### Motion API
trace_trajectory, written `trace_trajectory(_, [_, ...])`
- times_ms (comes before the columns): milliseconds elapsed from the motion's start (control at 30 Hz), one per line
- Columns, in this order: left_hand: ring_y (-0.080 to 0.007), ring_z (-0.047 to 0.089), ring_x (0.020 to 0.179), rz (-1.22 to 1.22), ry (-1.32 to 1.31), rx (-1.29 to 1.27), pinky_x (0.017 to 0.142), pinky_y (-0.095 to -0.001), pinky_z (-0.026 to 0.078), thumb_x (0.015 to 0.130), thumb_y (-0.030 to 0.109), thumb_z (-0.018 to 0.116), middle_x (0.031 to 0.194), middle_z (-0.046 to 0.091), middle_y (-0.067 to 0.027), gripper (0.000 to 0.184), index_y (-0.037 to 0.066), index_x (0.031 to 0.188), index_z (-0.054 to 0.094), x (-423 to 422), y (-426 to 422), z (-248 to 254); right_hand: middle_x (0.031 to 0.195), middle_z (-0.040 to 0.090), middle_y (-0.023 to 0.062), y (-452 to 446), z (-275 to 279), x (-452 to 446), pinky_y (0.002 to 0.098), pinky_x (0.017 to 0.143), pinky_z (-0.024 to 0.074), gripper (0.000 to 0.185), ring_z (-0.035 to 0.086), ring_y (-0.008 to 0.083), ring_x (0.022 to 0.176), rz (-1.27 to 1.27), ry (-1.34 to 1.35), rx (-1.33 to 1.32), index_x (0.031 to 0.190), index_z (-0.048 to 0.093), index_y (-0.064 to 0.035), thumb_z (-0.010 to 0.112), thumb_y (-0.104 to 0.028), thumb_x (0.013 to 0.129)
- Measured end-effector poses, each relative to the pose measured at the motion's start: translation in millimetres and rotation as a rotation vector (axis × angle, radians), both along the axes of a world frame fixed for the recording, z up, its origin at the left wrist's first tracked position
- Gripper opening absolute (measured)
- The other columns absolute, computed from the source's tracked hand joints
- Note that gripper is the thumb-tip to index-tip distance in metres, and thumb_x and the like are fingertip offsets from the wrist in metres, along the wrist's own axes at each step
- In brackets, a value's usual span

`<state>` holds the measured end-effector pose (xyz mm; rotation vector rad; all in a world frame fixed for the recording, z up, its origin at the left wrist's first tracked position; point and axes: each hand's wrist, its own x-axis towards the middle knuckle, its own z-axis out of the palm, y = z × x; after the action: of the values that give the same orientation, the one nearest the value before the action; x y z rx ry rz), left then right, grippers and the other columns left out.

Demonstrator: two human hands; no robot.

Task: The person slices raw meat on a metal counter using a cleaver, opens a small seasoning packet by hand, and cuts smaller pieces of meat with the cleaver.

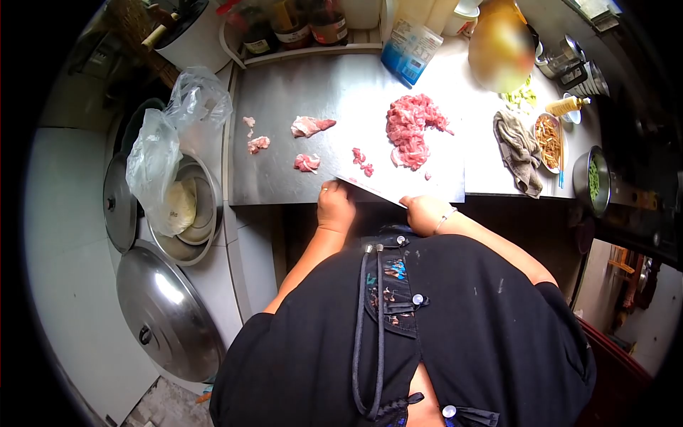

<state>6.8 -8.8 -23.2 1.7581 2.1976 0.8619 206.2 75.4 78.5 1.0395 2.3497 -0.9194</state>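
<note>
One knife (373, 191) spans the near edge of a metal worktop (267, 174), the right hand (427, 215) clenched on one end, the left hand (336, 208) curled at the other, its grip impossible to tell; beyond lie small meat scraps (366, 169), then a heap of sliced raw meat (409, 128) and, farther back, a blue pouch (410, 57)

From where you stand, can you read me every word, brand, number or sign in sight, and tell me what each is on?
No text here can be read with certainty.
Jar labels: too small and blurred.
Blue-and-white packet: printed, but too small to read.
Yellow bottle: any marks are too small to read.
</note>
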Motion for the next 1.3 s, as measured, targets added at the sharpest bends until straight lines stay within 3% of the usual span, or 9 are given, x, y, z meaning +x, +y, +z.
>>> trace_trajectory(133, [-0.0372, 0.056, 0.08, 0.0, 0.025, 0.176, 0.074, -0.0433, 0.048, 0.067, 0.009, 0.064, 0.082, 0.061, -0.0151, 0.013, 0.003, 0.079, 0.063, -0.4, 5.4, -8.4, 0.093, 0.064, 0.0224, 1.6, 5.7, -37.9, 0.0418, 0.08, 0.0478, 0.024, 0.062, 0.0353, 0.09, -0.012, -0.061, -0.017, 0.097, 0.059, 0.0009, 0.05, -0.004, 0.076])
trace_trajectory(300, [-0.0365, 0.057, 0.08, -0.004, 0.066, 0.295, 0.074, -0.0422, 0.048, 0.066, 0.007, 0.065, 0.083, 0.061, -0.0154, 0.016, 0.003, 0.081, 0.064, -1.0, 5.3, -2.4, 0.086, 0.064, 0.0224, 2.5, 1.1, -42.5, 0.0427, 0.075, 0.0484, 0.031, 0.062, 0.0365, 0.084, 0.057, -0.065, 0.033, 0.104, 0.057, -0.0018, 0.047, -0.005, 0.075])
trace_trajectory(400, [-0.0344, 0.057, 0.08, 0.004, 0.07, 0.127, 0.073, -0.0409, 0.048, 0.067, 0.007, 0.065, 0.086, 0.062, -0.0141, 0.014, 0.004, 0.081, 0.064, -3.1, -4.1, -10.4, 0.083, 0.064, 0.0224, 0.7, -4.3, -23.1, 0.0437, 0.074, 0.0481, 0.028, 0.062, 0.0373, 0.081, 0.051, -0.027, 0.051, 0.102, 0.058, -0.0023, 0.048, -0.006, 0.076])
trace_trajectory(533, [-0.0317, 0.058, 0.078, 0.025, -0.049, 0.177, 0.071, -0.0393, 0.048, 0.069, 0.006, 0.066, 0.084, 0.063, -0.0114, 0.011, 0.005, 0.08, 0.064, -1.4, 0.1, 7.5, 0.078, 0.063, 0.0229, 4.8, -22.3, 14.1, 0.0456, 0.073, 0.0478, 0.022, 0.061, 0.039, 0.077, -0.052, 0.15, 0.114, 0.098, 0.059, -0.0032, 0.049, -0.011, 0.08])
trace_trajectory(600, [-0.0303, 0.058, 0.076, 0.028, -0.127, 0.227, 0.07, -0.038, 0.048, 0.071, 0.007, 0.066, 0.079, 0.062, -0.009, 0.007, 0.006, 0.078, 0.063, 0.1, 1.6, 12.0, 0.076, 0.062, 0.0227, 6.1, -16.4, 15.0, 0.0464, 0.072, 0.0479, 0.023, 0.061, 0.0395, 0.074, -0.061, 0.143, 0.123, 0.098, 0.059, -0.0034, 0.049, -0.014, 0.081])
trace_trajectory(667, [-0.0306, 0.058, 0.075, 0.041, -0.106, 0.227, 0.069, -0.0385, 0.047, 0.071, 0.008, 0.067, 0.076, 0.062, -0.0089, 0.007, 0.006, 0.076, 0.063, 0.1, 1.8, 4.8, 0.086, 0.063, 0.0232, 5.5, 6.6, 5.3, 0.0443, 0.079, 0.0473, 0.03, 0.061, 0.0369, 0.085, -0.052, 0.079, 0.045, 0.107, 0.058, -0.0016, 0.046, -0.013, 0.082])
trace_trajectory(867, [-0.033, 0.056, 0.073, 0.085, -0.056, 0.182, 0.066, -0.0403, 0.047, 0.07, 0.009, 0.066, 0.074, 0.059, -0.0109, 0.007, 0.004, 0.07, 0.06, -1.5, 0.4, 7.2, 0.081, 0.064, 0.0218, -4.1, -3.9, 11.6, 0.0429, 0.074, 0.0484, 0.026, 0.062, 0.0359, 0.081, 0.014, 0.105, 0.072, 0.102, 0.06, -0.0025, 0.051, -0.008, 0.077])
trace_trajectory(933, [-0.0329, 0.056, 0.078, 0.055, -0.017, 0.092, 0.07, -0.0394, 0.047, 0.071, 0.009, 0.065, 0.078, 0.06, -0.012, 0.008, 0.005, 0.077, 0.062, -2.1, -0.6, 10.0, 0.075, 0.064, 0.021, -2.8, -4.7, 17.4, 0.0428, 0.07, 0.0492, 0.031, 0.063, 0.0356, 0.074, 0.06, 0.13, 0.096, 0.108, 0.059, -0.0041, 0.05, -0.009, 0.078])
trace_trajectory(1300, [-0.0337, 0.056, 0.08, 0.028, -0.026, 0.079, 0.073, -0.0394, 0.047, 0.068, 0.006, 0.062, 0.079, 0.06, -0.0137, 0.009, 0.003, 0.076, 0.06, -5.1, -0.1, 2.5, 0.074, 0.063, 0.0213, -2.2, -7.0, 7.3, 0.0433, 0.069, 0.0489, 0.031, 0.063, 0.0368, 0.073, 0.05, 0.075, 0.09, 0.108, 0.058, -0.0049, 0.051, -0.009, 0.078])
